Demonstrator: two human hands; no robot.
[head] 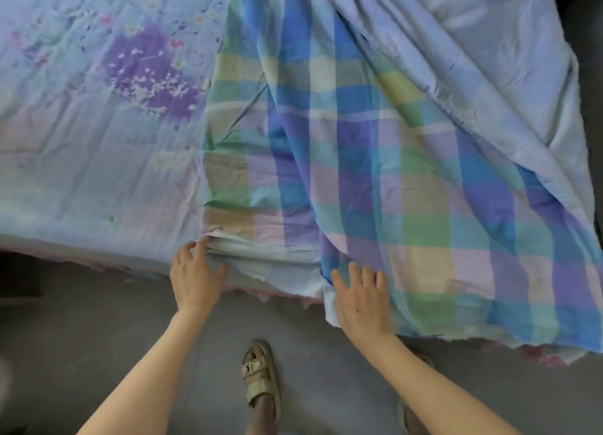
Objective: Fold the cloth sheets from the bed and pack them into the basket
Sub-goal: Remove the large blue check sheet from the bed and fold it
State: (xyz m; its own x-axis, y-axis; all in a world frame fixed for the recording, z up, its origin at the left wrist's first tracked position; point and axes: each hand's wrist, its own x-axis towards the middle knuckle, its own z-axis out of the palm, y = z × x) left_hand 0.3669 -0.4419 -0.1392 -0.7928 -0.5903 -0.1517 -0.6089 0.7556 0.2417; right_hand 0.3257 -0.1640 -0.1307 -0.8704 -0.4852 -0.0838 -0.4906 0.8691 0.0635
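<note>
Grey floor (98,353) in the foreground, bed (81,245) across the upper view, its near edge running left to right. Item 1: floral bedcover (98,108), pale blue with a purple patch, lying flat over the left of the bed. Item 2: checked cloth sheet (359,173), blue, green, yellow and lilac squares, spread down the middle and hanging over the near edge at the right. Item 3: plain pale blue sheet (473,59), rumpled, at the upper right, overlapping the checked one. Left hand (195,278) at the bed edge, fingertips curled onto a layered white hem at the checked sheet's near left corner; it looks like a pinch, though the blur makes the grip hard to confirm. Right hand (362,300) laid on the hanging part of the checked sheet, fingers straight and spread, holding nothing. 1 beige sandal (261,379) on a foot, between the forearms, on the floor.
</note>
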